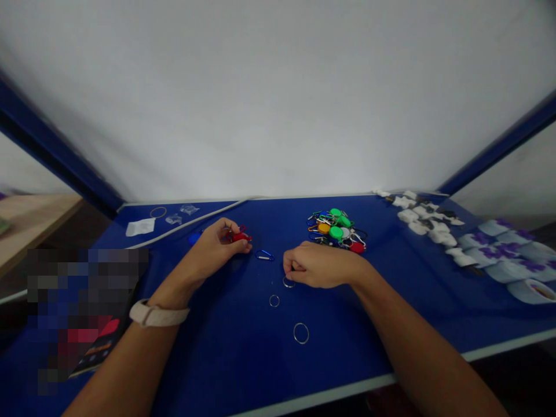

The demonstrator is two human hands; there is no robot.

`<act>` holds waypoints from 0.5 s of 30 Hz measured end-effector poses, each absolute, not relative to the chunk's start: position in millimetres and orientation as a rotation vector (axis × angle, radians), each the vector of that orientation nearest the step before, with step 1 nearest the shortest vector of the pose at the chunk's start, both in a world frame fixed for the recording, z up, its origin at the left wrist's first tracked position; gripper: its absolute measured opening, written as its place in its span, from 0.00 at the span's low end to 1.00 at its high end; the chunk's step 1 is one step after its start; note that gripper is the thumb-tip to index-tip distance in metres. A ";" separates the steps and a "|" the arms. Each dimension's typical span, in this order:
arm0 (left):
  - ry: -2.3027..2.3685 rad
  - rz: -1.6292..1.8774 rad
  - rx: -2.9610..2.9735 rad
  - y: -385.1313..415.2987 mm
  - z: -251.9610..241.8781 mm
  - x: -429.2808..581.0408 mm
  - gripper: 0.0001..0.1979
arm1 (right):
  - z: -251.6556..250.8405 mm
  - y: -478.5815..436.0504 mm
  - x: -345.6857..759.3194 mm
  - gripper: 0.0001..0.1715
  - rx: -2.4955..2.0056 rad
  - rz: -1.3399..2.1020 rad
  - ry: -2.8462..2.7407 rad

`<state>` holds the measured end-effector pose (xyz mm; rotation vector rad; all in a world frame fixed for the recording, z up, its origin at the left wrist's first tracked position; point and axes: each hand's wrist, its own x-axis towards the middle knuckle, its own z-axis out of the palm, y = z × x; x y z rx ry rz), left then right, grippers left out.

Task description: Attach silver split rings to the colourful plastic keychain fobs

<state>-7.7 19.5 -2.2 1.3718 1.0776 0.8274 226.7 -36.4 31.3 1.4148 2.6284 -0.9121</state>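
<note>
My left hand [217,244], with a pale band on its wrist, is closed around a red carabiner key reel [240,236], mostly covered by the fingers. Part of a blue reel [194,238] shows behind that hand. Between my hands lies a blue carabiner [264,255]. My right hand [319,265] pinches a metal split ring [288,282] at the table surface. Nearer the front edge lie a small ring [274,301] and a larger ring [301,333]. Just beyond my right hand sits a pile of coloured carabiner reels [336,233].
A grey cable [204,225] crosses the back left of the blue table [243,359]. White paper [140,227], clear plastic scraps [174,219] and a loop [158,212] lie beyond it. White pieces [436,231] and white-and-purple rolls [499,271] stand at right. A pixelated area covers the left.
</note>
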 end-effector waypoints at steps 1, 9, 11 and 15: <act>1.053 0.813 1.375 19.1 -2.1 -7.5 0.20 | 30.2 -36.2 226.1 0.03 1.423 -0.917 2.652; 0.861 0.517 1.643 15.2 3.9 -7.6 0.08 | 15.5 -34.1 215.5 0.04 1.745 -0.929 2.912; 0.855 0.469 1.693 12.9 6.6 -7.1 0.10 | 13.4 -35.4 210.8 0.04 1.817 -0.864 2.968; 0.818 0.425 1.745 8.0 9.2 -5.8 0.12 | 10.4 -37.8 203.2 0.04 1.875 -0.562 3.094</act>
